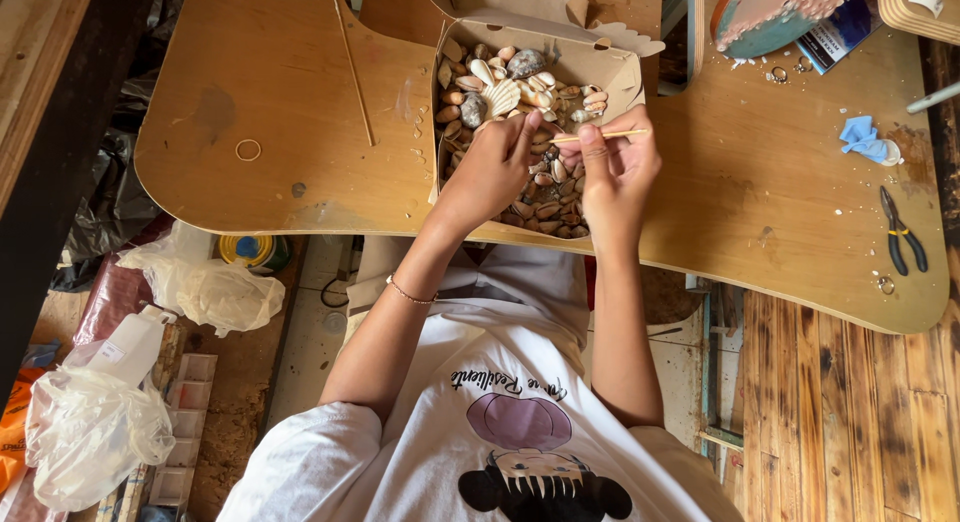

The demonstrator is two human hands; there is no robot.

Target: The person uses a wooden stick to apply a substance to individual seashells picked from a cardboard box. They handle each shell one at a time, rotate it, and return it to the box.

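Observation:
An open cardboard box (612,74) full of small seashells (505,82) sits on a wooden table (300,172) in front of me. My left hand (492,167) hovers over the box with its fingertips pinched together on something small, probably a shell. My right hand (618,167) is just beside it, gripping a thin wooden stick (600,136) that points left toward the left fingertips. Both hands cover the near half of the box.
A long thin stick (353,72) and a rubber band (248,150) lie on the table's left part. Black pliers (903,234), a blue cloth scrap (863,139) and small rings (778,75) lie to the right. Plastic bags (215,287) lie on the floor at left.

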